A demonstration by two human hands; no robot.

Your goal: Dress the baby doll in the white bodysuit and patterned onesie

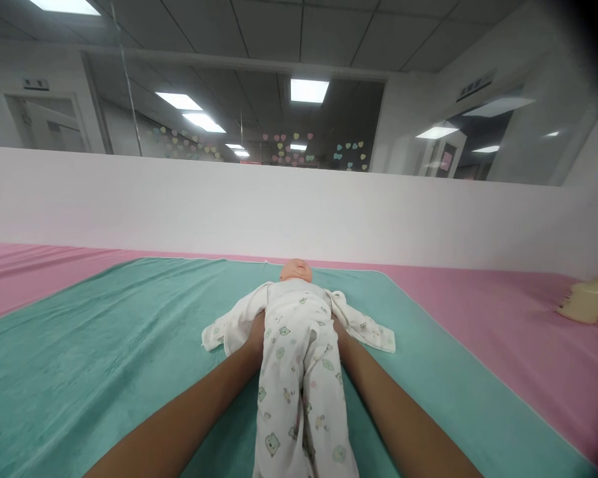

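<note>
Doll (298,312) face-up btw L hand (258,328) & R hand (337,329), both tucked at its sides; fingers hidden, can't tell if spread/pinching. Prob. adjusting pants (282,372) at waist; next move needs even L/R handling.

The clothed doll (296,271) hides the fingers of the left hand (257,328) and right hand (341,333); the bottom edge cuts its trousers (275,392), the right edge a yellowish object (587,300).

Base: pink cover (478,312) | atop: creased green sheet (129,332) | on green: doll (301,332) on its back | pink, far right: pale-yellow item (585,302)
</note>
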